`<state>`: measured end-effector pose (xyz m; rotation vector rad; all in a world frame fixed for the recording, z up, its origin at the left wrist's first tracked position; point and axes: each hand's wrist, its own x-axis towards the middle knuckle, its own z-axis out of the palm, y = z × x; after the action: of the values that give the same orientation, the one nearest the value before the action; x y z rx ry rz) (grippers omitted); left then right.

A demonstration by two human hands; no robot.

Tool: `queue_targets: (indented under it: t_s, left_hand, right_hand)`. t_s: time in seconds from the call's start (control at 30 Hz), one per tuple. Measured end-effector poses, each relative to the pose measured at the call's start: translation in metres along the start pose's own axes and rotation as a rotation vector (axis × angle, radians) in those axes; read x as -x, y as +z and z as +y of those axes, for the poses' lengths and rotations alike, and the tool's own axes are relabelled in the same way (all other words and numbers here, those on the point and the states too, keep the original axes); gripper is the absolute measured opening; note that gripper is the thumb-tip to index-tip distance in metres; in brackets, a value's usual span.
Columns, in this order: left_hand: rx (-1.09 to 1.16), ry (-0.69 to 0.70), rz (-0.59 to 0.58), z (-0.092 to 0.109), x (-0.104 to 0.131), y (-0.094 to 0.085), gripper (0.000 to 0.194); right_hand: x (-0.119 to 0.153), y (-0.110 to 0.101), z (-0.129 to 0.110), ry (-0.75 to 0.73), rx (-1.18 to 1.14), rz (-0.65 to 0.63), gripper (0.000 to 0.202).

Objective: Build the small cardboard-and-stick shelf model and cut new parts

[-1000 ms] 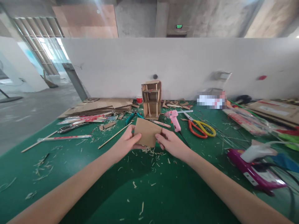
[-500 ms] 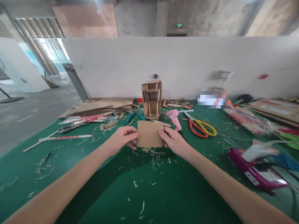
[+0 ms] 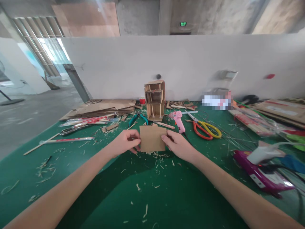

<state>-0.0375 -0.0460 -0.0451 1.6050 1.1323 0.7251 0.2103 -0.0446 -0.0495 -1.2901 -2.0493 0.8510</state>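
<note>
Between my two hands a small, roughly square piece of cardboard (image 3: pixel 152 139) is held up above the table. My left hand (image 3: pixel 127 141) pinches its left edge with the thumb in front. On the right edge my right hand (image 3: pixel 177 143) grips it the same way, fingers behind the sheet. Just beyond stands a cardboard shelf model (image 3: pixel 155 100) with several levels and thin wooden posts. A pink glue gun (image 3: pixel 179 122) lies right of the model, and teal-handled pliers (image 3: pixel 138 119) lie to its left.
Scissors (image 3: pixel 206 129) with red and yellow handles lie right of the glue gun. A purple power strip (image 3: pixel 259 175) with plugs sits at the right. Stacked cardboard sheets (image 3: pixel 102 108) and wrapped sticks (image 3: pixel 92 121) are at the left. Wood shavings litter the green table (image 3: pixel 147 190).
The cardboard piece has dropped slightly and tilts a little differently between my hands. Both hands keep their hold; the tools and the model have not moved.
</note>
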Motion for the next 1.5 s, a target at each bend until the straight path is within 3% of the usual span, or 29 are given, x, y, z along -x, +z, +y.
queue_targets:
  t_s: [0.2, 0.43, 0.53, 0.63, 0.8, 0.87, 0.97, 1.1, 1.2, 1.33, 1.43, 1.5]
  left_hand:
    - [-0.326, 0.04, -0.006, -0.007, -0.001, -0.005, 0.01]
    - [-0.401, -0.001, 0.071, -0.001, 0.0, -0.006, 0.014]
    - [-0.285, -0.007, 0.015, 0.005, 0.002, -0.007, 0.013]
    - [-0.125, 0.017, -0.022, 0.007, 0.002, -0.008, 0.03]
    - [-0.108, 0.046, 0.0, 0.003, -0.001, -0.008, 0.022]
    - [0.0, 0.044, 0.062, 0.002, -0.003, -0.011, 0.022]
    - [0.319, 0.067, 0.268, 0.002, -0.007, -0.017, 0.02]
    - [0.625, 0.105, 0.454, 0.004, -0.009, -0.024, 0.027]
    - [0.688, 0.108, 0.435, 0.004, -0.01, -0.023, 0.03]
    - [0.683, 0.073, 0.399, 0.004, -0.009, -0.017, 0.03]
    - [0.611, 0.095, 0.32, 0.004, -0.006, -0.013, 0.052]
    - [0.515, 0.075, 0.206, 0.006, -0.002, -0.011, 0.061]
  right_hand:
    - [0.001, 0.0, 0.002, -0.013, 0.087, -0.085, 0.027]
    - [0.002, 0.003, -0.002, -0.054, 0.146, -0.109, 0.028]
    - [0.002, 0.002, 0.0, -0.057, 0.121, -0.079, 0.027]
    - [0.002, 0.0, 0.003, -0.044, 0.1, -0.084, 0.028]
    - [0.002, -0.004, 0.002, -0.069, 0.052, -0.17, 0.026]
    - [0.002, -0.007, 0.0, -0.063, 0.068, -0.134, 0.027]
    - [0.003, -0.013, 0.0, -0.059, 0.121, -0.08, 0.028]
    - [0.004, -0.016, -0.001, -0.105, 0.176, -0.135, 0.025]
    - [0.005, -0.013, -0.002, -0.149, 0.224, -0.171, 0.021]
    - [0.004, -0.012, 0.002, -0.227, 0.423, -0.039, 0.021]
    - [0.002, -0.013, 0.006, -0.23, 0.562, 0.084, 0.026]
    - [-0.001, -0.013, 0.008, -0.179, 0.667, 0.117, 0.029]
